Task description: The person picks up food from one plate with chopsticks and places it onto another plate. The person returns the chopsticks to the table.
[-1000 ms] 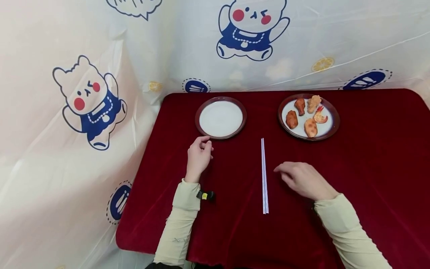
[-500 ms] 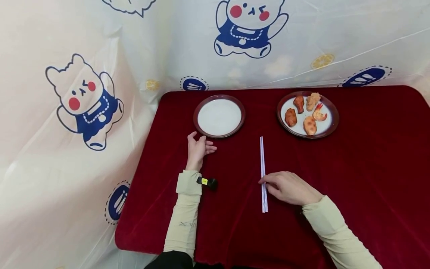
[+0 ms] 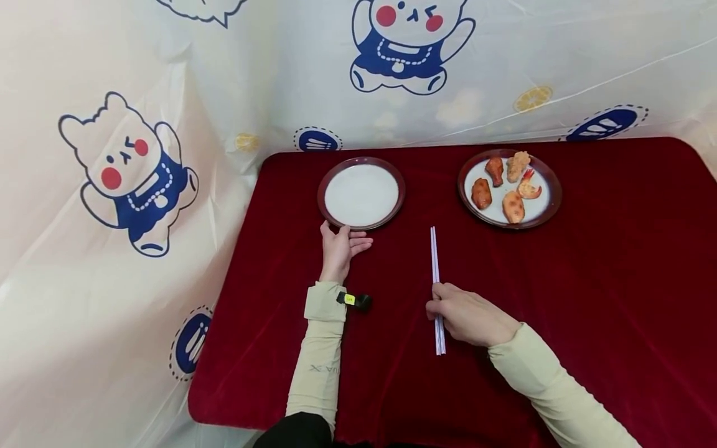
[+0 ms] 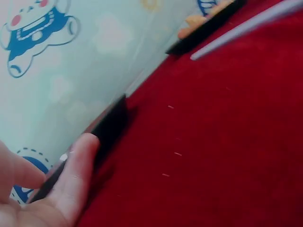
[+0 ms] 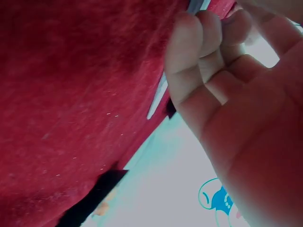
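Observation:
A pair of pale chopsticks lies lengthwise on the red cloth, tips toward the back. Over their middle, my right hand pinches them with curled fingers; in the right wrist view a chopstick shows past the fingers. My left hand is at the near rim of a brown-rimmed plate with a bare white middle. From the left wrist, the plate's dark edge passes between thumb and fingers, which hold it. The other fingers stretch out to the right.
A second brown-rimmed plate stands at the back right with several pieces of food, including a chicken drumstick and a shrimp. The red-covered table meets a printed curtain at the back and left.
My right hand has moved left onto the chopsticks and taken hold of them. My left hand has turned, spread its fingers and reached the near rim of the left plate.

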A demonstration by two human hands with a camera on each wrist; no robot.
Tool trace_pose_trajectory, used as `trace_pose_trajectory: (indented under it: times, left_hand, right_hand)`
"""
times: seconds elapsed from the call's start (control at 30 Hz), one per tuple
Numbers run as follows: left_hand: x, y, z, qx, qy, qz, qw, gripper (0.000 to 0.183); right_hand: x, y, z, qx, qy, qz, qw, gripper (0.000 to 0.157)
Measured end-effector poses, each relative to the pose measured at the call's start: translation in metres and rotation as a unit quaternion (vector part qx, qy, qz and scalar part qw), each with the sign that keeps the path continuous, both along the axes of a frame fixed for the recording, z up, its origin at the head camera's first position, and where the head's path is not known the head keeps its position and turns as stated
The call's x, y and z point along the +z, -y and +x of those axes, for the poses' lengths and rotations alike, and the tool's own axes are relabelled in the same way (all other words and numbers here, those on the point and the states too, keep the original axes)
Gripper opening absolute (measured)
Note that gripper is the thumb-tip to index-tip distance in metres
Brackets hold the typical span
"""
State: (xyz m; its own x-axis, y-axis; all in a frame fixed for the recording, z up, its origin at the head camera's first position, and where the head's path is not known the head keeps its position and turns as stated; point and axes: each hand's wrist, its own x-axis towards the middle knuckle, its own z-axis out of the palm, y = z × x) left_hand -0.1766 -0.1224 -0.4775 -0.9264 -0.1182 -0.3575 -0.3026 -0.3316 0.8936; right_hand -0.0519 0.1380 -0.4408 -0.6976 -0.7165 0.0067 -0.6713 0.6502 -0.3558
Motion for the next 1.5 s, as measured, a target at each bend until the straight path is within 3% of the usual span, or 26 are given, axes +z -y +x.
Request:
trace_pose_trajectory:
  times: [0.1,0.33,0.93,1.33,1.5]
  left_hand:
    - [-0.003,-0.002,0.001,0.016,-0.007,-0.001,0.9998,0.076]
    - [-0.005,-0.001,-0.001,0.013,-0.035,-0.013,0.9992,0.075]
    - [-0.009,0.000,0.004,0.011,-0.043,-0.024,0.9987,0.074]
    - [-0.009,0.001,0.005,0.009,-0.046,-0.026,0.9986,0.074]
    - [-0.008,0.002,0.005,0.008,-0.042,-0.030,0.9986,0.074]
  right_hand:
    - [0.002,0.004,-0.002,0.004,-0.006,0.010,1.000,0.022]
    - [0.005,0.007,-0.008,0.015,-0.024,0.017,0.999,0.019]
    - [0.007,0.010,-0.012,0.039,-0.027,0.049,0.998,0.021]
    - [0.001,0.005,-0.012,0.061,-0.065,0.024,0.996,0.019]
    - [0.005,0.004,-0.014,0.069,-0.103,-0.008,0.992,0.013]
